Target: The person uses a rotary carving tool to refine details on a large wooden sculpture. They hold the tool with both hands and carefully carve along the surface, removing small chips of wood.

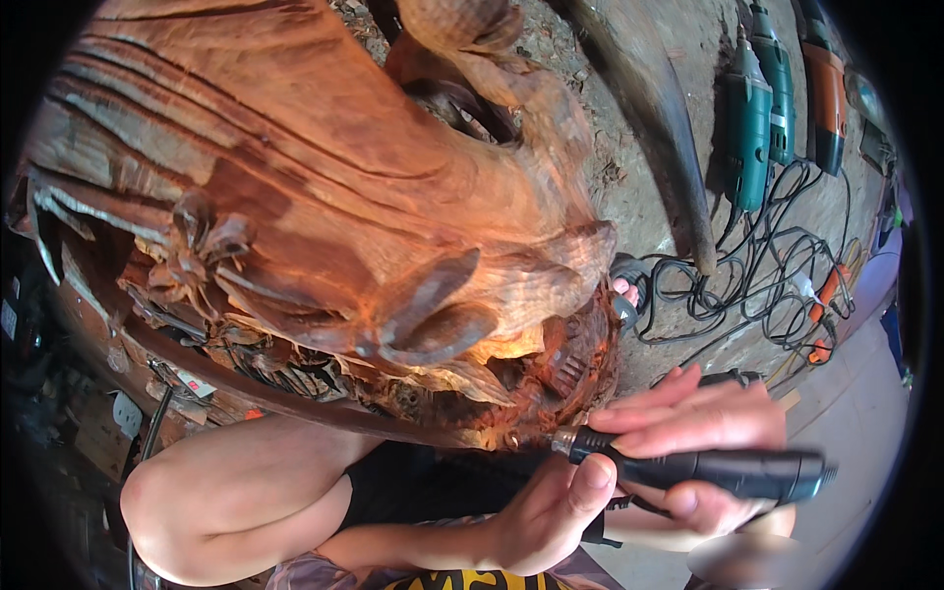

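A large reddish-brown wood carving (413,197) spreads over the upper left, with long grooves, leaf shapes and a flower-like form. At its lower right end, the tip of a black handheld rotary tool (733,474) meets the carved wood. My right hand (703,423) is closed around the tool's body, fingers along the top and thumb below. My left hand (551,506) is at the tool's front end, its thumb against the underside. Its other fingers are partly hidden behind the tool. The bit itself is too small to make out.
Two green power tools (751,138) and an orange one (824,98) lie at the upper right, beside tangled black cords (747,265). A long dark curved wooden piece (654,108) rests on the concrete floor (703,59). My bent bare knee (157,501) is at the lower left.
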### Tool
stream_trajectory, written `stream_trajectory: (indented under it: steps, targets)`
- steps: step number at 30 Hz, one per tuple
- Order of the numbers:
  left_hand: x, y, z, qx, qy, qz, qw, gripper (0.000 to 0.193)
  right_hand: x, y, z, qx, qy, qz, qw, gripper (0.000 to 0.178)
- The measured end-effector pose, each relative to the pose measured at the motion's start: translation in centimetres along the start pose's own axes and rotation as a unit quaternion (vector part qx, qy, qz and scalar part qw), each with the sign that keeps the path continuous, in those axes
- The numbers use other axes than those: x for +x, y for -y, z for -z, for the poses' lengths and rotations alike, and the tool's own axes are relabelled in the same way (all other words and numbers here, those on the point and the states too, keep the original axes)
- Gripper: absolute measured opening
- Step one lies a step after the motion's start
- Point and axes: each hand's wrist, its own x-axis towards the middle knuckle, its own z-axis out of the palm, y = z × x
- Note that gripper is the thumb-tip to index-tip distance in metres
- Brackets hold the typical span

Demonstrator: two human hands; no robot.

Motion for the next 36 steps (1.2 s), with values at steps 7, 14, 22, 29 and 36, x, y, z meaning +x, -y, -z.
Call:
stream_trajectory:
  steps: [7, 14, 22, 29, 36]
  targets:
    - [-1.9, -0.3, 0.2, -0.032, 0.056, 0.053, 0.997, 0.066, -4.4, 1.5, -3.4, -0.233, -0.056, 0.08, 0.968, 0.044]
    - [-2.5, 0.6, -0.2, -0.071, -0.011, 0.059, 0.996, 0.082, -4.5, 1.9, -3.4, -0.295, -0.007, 0.064, 0.953, 0.045]
    - [-2.2, 0.2, 0.2, -0.021, 0.007, 0.035, 0.999, 0.077, -3.9, 1.6, -5.0, -0.084, -0.166, -0.067, 0.98, 0.051]
    - [-2.1, -0.1, 0.3, -0.033, -0.003, 0.036, 0.999, 0.072, -2.9, 1.2, -4.3, -0.104, -0.131, -0.039, 0.985, 0.05]
    - [-2.5, 0.4, 0.0, -0.094, -0.015, 0.039, 0.995, 0.074, -3.1, 1.1, -4.8, -0.146, -0.104, 0.016, 0.984, 0.048]
